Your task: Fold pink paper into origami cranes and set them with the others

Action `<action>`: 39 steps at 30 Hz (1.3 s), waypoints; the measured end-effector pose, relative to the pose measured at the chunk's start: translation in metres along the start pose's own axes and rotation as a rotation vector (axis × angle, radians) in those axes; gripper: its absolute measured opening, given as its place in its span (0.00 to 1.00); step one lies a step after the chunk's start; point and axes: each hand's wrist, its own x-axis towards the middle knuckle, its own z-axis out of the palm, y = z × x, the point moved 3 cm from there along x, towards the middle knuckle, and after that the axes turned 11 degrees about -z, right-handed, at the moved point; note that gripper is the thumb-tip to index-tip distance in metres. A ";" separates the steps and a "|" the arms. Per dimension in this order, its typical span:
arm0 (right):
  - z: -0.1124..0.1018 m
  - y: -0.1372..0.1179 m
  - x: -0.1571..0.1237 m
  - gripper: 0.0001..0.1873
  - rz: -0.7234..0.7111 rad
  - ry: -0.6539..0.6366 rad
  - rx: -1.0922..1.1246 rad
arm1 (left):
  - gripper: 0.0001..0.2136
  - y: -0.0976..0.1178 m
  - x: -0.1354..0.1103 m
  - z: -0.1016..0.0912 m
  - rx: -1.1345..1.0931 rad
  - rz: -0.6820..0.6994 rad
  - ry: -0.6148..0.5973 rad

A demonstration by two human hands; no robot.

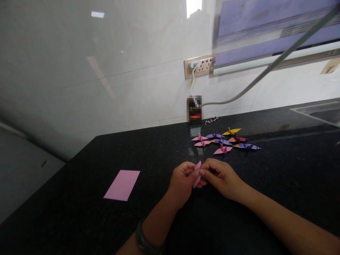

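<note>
Between my two hands, above the black countertop, is a small folded piece of pink origami paper (197,180). My left hand (183,180) grips it from the left, thumb on the near face and fingers behind. From the right, the thumb and forefinger of my right hand (221,177) pinch it near its middle. My fingers hide much of the fold. Just beyond my hands lies a cluster of several folded paper cranes; a pink crane (223,150) is closest, with a purple and yellow crane (247,146) and a yellow crane (232,131) behind and to its right.
A flat pink paper sheet (122,186) lies on the black countertop (79,219) to the left. Against the wall stand a blurred-out device (195,109) and a beaded string (211,120). A grey cable (252,85) runs up right; a plug sits in the wall socket (199,66).
</note>
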 end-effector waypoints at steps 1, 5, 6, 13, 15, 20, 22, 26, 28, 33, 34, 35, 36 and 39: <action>0.000 -0.001 0.000 0.09 -0.014 -0.007 0.002 | 0.09 0.000 -0.001 0.001 0.010 -0.004 0.005; 0.000 -0.001 -0.001 0.10 -0.040 -0.030 -0.060 | 0.08 0.000 -0.001 0.002 0.025 -0.003 -0.006; 0.000 0.000 -0.001 0.10 -0.039 -0.036 -0.080 | 0.08 -0.001 -0.001 0.002 0.027 0.001 -0.008; -0.004 0.018 0.000 0.18 0.146 0.087 0.014 | 0.08 0.001 0.002 -0.003 0.039 0.063 0.003; -0.004 0.022 0.000 0.15 0.217 0.090 0.181 | 0.08 0.002 0.001 -0.003 0.060 0.091 -0.044; 0.005 0.023 0.000 0.13 0.262 -0.088 0.521 | 0.17 -0.001 0.000 -0.003 0.097 0.063 -0.123; 0.005 0.024 0.000 0.12 0.261 -0.059 0.527 | 0.21 -0.003 0.001 -0.007 0.108 0.059 -0.033; 0.001 0.024 0.000 0.09 0.252 0.057 0.498 | 0.17 -0.004 0.005 -0.015 0.275 0.034 0.147; 0.001 0.023 0.000 0.08 0.258 0.051 0.496 | 0.15 -0.003 0.004 -0.014 0.380 0.010 0.104; 0.003 0.023 -0.002 0.08 0.251 -0.086 0.434 | 0.16 0.000 0.001 -0.012 0.520 0.018 -0.041; 0.003 0.023 -0.003 0.08 0.240 -0.118 0.413 | 0.17 0.001 0.000 -0.011 0.553 0.032 -0.065; 0.003 0.023 -0.003 0.08 0.229 -0.149 0.395 | 0.17 0.001 0.000 -0.011 0.579 0.045 -0.089; 0.003 0.023 -0.004 0.08 0.219 -0.177 0.378 | 0.18 0.001 -0.001 -0.011 0.595 0.055 -0.111; 0.004 0.021 -0.005 0.10 0.218 -0.248 0.350 | 0.19 0.002 -0.002 -0.012 0.584 0.071 -0.146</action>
